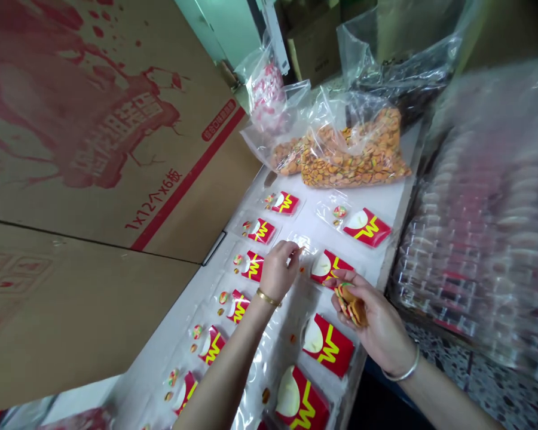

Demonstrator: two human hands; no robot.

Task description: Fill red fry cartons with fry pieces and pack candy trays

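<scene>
My left hand [280, 269], with a gold bracelet at the wrist, pinches a small orange-brown piece [302, 250] over a clear plastic tray in the right row. Cupped in my right hand [372, 310] are several small burger-shaped pieces [350, 303], orange-brown with coloured edges. That hand hovers beside a red fries carton [329, 266] with a yellow M-like mark. Nearer me lie another red carton [328, 345] and a third one [301, 400]. In the left row each tray carries a red carton [253, 266], a round multicoloured piece [238, 260] and a small burger piece [220, 312].
Large clear bags of burger-shaped pieces [354, 167] stand at the table's far end, with a bag of pink-and-white items [268, 89] behind. A big printed cardboard box [94, 239] borders the left side. Stacked clear trays [466, 239] crowd the right.
</scene>
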